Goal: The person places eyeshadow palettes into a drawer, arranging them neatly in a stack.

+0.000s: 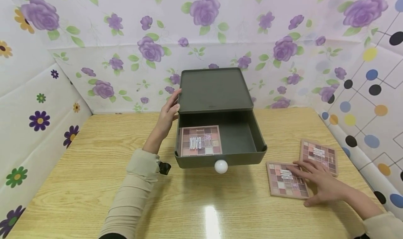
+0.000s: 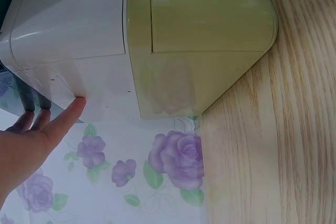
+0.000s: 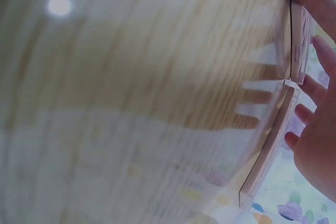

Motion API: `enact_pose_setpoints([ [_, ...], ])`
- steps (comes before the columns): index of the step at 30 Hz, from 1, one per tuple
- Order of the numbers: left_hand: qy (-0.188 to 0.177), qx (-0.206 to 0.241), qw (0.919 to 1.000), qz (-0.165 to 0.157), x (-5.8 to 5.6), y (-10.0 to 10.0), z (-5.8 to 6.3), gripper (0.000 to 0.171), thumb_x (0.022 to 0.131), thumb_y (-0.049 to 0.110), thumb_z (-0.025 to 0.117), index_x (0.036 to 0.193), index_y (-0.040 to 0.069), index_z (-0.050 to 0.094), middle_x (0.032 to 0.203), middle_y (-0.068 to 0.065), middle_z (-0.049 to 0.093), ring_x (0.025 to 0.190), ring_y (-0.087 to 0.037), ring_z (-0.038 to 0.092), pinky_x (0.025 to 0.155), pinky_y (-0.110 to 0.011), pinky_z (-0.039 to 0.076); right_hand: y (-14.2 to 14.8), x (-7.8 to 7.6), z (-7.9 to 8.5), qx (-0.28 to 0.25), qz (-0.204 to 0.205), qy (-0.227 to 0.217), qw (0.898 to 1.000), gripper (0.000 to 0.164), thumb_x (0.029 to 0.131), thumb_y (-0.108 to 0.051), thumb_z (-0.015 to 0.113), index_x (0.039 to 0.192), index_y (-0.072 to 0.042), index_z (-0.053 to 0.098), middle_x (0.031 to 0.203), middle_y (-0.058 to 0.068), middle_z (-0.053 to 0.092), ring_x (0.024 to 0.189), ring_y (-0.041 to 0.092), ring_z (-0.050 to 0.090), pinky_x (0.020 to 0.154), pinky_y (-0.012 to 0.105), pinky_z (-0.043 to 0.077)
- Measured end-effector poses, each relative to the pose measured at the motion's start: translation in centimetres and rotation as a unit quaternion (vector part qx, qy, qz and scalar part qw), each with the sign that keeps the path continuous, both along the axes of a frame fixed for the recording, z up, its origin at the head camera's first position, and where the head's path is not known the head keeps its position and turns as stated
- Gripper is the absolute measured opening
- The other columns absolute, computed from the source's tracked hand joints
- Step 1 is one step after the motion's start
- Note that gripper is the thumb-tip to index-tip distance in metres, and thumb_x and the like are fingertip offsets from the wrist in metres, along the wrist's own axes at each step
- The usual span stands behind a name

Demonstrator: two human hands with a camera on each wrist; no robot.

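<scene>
Floral cloth (image 1: pixel 126 71) backed a wood-grain table (image 1: pixel 88 176), with a dotted print (image 1: pixel 362 120) up the right side. Grey box (image 1: pixel 215 90) sat mid-table, drawer (image 1: pixel 192 161) pulled out toward the person, white knob (image 1: pixel 221 166) on its front. Labels: "BACK" in tall white letters on the drawer palette (image 1: pixel 208 148), plus smaller lettering on it I couldn't make out. Same "BACK" on the near palette (image 1: pixel 278 183); the far palette (image 1: pixel 330 161) had similar white print, too blurred to read surely. Tiny mark on the box top's front edge, illegible. Drawer palette lay flat in the drawer's left part; the other two lay on the table right of the box, far one further back and right. Left hand (image 1: pixel 167 117): fingers extended, fingertips against the box's left side, not wrapped around anything. Right hand (image 1: pixel 325 184): fingers spread, fingertips over the near palette, thumb by its near right corner; palette flat on the table, couldn't tell how firm the contact was.
</scene>
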State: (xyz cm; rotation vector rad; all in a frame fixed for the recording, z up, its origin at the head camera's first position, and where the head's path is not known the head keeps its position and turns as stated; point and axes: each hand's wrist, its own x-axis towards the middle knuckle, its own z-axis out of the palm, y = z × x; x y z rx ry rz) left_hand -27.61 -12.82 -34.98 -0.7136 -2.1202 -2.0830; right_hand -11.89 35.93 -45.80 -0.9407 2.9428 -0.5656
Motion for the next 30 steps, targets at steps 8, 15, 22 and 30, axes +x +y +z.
enact_pose_setpoints([
  [8, -0.001, 0.001, 1.0000, 0.000, 0.0, 0.0, -0.1, 0.065, 0.084, 0.031, 0.043, 0.144, 0.013, 0.028, 0.148, -0.007, 0.023, 0.129, -0.023, 0.031, 0.089, -0.052, 0.036, -0.3, -0.1, 0.2, -0.007, 0.004, 0.027, 1.000, 0.099, 0.047, -0.049, 0.082, 0.134, -0.019, 0.047, 0.132, 0.019, 0.039, 0.115, 0.046, 0.029, 0.079, 0.067, 0.024],
  [15, 0.002, 0.003, 1.0000, -0.001, 0.0, 0.0, -0.1, 0.065, 0.084, 0.031, 0.042, 0.144, 0.013, 0.027, 0.148, -0.008, 0.023, 0.130, -0.024, 0.030, 0.091, -0.055, 0.034, -0.7, -0.3, 0.9, -0.020, 0.005, 0.035, 0.999, 0.095, 0.047, -0.052, 0.082, 0.130, -0.018, 0.052, 0.130, 0.020, 0.040, 0.114, 0.044, 0.034, 0.080, 0.064, 0.028],
  [22, 0.001, -0.001, 1.0000, -0.003, 0.1, -0.1, 0.0, 0.063, 0.086, 0.028, 0.041, 0.145, 0.013, 0.027, 0.149, -0.007, 0.021, 0.133, -0.024, 0.025, 0.093, -0.057, 0.031, -1.2, -0.4, 1.5, -0.036, 0.008, 0.042, 0.998, 0.092, 0.047, -0.049, 0.083, 0.128, -0.017, 0.054, 0.128, 0.019, 0.040, 0.113, 0.039, 0.034, 0.078, 0.064, 0.032],
  [30, 0.000, 0.009, 0.9999, -0.009, 0.1, 0.0, 0.0, 0.062, 0.086, 0.024, 0.040, 0.145, 0.011, 0.025, 0.149, -0.010, 0.019, 0.133, -0.027, 0.025, 0.092, -0.058, 0.031, -1.5, -0.2, 2.1, -0.065, 0.002, 0.034, 0.997, 0.087, 0.048, -0.041, 0.085, 0.127, -0.017, 0.056, 0.128, 0.019, 0.039, 0.115, 0.037, 0.031, 0.075, 0.064, 0.033],
])
